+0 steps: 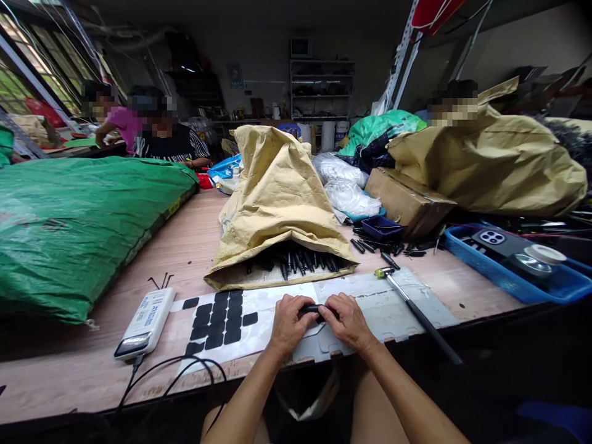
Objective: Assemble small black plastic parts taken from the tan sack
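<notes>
My left hand (288,323) and my right hand (348,321) meet over the table's front edge, both closed on a small black rod-like part (311,308) held between them. Under the hands lies a white backing sheet (259,320) with several black square pads (221,319) stuck on its left half. Just beyond, a tan paper sack (277,203) lies on its side, its mouth showing a heap of black parts (300,260).
A white power bank (145,320) with a black cable lies at left, beside a big green sack (69,216). A hammer (416,311) lies to the right, then a blue tray (518,271), a cardboard box (407,200) and more sacks. Other people sit behind.
</notes>
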Motion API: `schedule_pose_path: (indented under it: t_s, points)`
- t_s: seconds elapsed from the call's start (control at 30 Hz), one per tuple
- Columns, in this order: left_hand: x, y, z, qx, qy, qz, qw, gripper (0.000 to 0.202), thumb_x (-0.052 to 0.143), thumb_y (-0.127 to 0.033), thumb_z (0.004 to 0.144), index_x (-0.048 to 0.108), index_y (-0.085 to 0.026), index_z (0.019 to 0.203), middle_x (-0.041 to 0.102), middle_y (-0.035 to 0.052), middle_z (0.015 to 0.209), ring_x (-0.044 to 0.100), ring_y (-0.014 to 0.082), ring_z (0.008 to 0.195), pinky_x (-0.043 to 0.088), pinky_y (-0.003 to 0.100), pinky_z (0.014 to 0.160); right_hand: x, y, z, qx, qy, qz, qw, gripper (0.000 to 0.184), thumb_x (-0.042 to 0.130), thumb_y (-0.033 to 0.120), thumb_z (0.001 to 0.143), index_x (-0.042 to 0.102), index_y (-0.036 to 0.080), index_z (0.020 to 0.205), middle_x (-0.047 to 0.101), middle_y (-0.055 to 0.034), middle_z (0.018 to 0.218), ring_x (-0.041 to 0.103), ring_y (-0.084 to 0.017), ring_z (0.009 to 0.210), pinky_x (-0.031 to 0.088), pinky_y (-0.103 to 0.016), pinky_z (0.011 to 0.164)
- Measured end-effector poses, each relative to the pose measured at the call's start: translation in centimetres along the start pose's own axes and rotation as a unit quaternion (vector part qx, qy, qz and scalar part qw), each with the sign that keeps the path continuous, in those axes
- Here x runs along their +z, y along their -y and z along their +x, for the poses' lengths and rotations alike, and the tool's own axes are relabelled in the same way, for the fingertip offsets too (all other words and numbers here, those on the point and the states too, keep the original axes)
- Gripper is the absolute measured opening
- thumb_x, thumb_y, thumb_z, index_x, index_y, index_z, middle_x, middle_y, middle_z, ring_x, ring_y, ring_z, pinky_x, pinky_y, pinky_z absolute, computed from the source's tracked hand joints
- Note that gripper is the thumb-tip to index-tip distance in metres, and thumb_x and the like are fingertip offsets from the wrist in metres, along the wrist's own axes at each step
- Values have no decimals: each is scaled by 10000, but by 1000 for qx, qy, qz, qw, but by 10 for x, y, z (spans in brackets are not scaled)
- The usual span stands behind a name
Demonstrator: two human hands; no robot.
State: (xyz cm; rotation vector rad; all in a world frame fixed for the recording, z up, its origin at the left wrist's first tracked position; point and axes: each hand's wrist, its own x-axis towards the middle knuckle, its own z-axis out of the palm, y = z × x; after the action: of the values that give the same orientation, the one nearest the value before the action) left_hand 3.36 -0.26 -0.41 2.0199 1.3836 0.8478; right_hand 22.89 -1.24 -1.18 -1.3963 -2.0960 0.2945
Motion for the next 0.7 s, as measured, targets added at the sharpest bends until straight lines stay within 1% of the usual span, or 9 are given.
schedule_pose_path:
  t_s: [0.17,0.3,0.53,0.6,0.7]
  points:
    - [1,1,1,4,6,20,1000,281,706,-347,863,728,-278,1135,757,19,1014,569,254,1005,383,415,918,0,-1,0,0,-4,16,1000,305,480,382,1013,552,207,775,613,-11,771,513,-174,785,314,-315,748]
    - [0,0,1,7,20,34,999,235,669,-394,902,749,-288,1095,756,22,966,572,259,1003,377,416,910,0,-1,0,0,-13,24,1000,299,479,368,1010,534,206,766,600,-10,769,501,-171,778,319,-316,750]
    - [0,0,1,19,-6,9,1000,145,705,-322,874,741,-278,1007,730,12,948,574,243,984,378,396,902,2,-2,0,4,-5,24,1000,301,501,362,1005,530,206,750,602,-6,754,501,-172,775,310,-329,758]
    - [0,0,0,21,-7,6,1000,141,709,-307,870,738,-278,1004,734,10,956,575,244,984,377,397,905,3,-2,0,8,-4,25,1000,302,501,365,1008,531,207,752,606,-7,756,507,-174,778,309,-331,760]
    - [1,-1,0,19,-3,8,1000,161,711,-330,875,739,-278,1025,751,7,985,576,247,984,372,407,911,3,-3,0,11,-8,35,999,285,503,360,1007,539,210,767,612,-8,768,513,-175,782,317,-328,760]
